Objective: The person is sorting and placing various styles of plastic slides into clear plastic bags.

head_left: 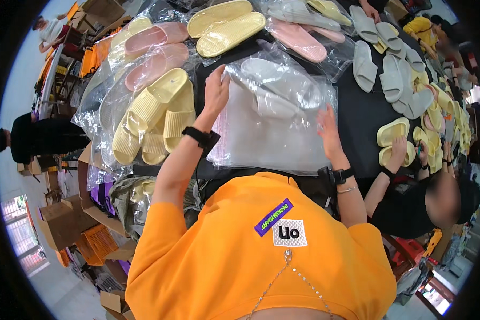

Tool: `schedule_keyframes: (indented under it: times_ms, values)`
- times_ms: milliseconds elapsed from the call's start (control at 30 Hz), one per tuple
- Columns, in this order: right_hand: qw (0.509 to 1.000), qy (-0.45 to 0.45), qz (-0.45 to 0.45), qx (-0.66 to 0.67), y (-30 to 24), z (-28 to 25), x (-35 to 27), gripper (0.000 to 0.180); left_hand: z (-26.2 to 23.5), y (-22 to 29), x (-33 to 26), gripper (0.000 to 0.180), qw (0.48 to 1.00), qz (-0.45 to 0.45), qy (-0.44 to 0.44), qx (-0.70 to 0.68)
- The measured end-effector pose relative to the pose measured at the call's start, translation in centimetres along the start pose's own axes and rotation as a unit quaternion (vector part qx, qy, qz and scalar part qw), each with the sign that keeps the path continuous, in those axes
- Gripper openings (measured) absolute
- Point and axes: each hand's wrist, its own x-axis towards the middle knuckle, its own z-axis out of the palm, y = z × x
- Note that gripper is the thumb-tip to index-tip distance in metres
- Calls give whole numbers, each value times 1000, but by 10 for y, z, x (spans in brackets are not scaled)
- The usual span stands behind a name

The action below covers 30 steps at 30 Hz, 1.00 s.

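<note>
A pair of white slippers point(274, 104) lies inside a clear plastic bag point(298, 72) in front of me. Beneath it is a stack of flat clear bags point(266, 144). My left hand point(216, 95) is closed at the left edge of the slippers' bag, its fingertips pinching the plastic. On the other side, my right hand point(329, 128) is beside the right edge of the stack with its fingers apart, holding nothing; its fingertips are slightly blurred.
Bagged yellow slippers point(152, 114) and pink slippers point(157, 40) are piled at left, with more bagged pairs point(229, 26) at the far side. Loose white slippers point(392, 77) lie at right. A co-worker's hand point(398, 152) touches yellow slippers there. Cardboard boxes point(64, 221) stand at lower left.
</note>
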Motion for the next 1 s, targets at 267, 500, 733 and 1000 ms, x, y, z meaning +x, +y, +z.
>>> schedule_keyframes:
  times_ms: [267,500,733,1000]
  values:
    - [997,57,-7,-52,1,15,26,87,35,-31,27,68,988,-69,-73,-117]
    - [998,49,8,-42,-6,14,39,62,53,-23,47,71,948,-158,-112,-253]
    - [989,133,-41,-39,-3,4,48,41,18,6,51,58,944,-198,-220,-148]
    - [978,69,73,-185,37,-9,46,33,1,-36,12,39,962,35,-205,178]
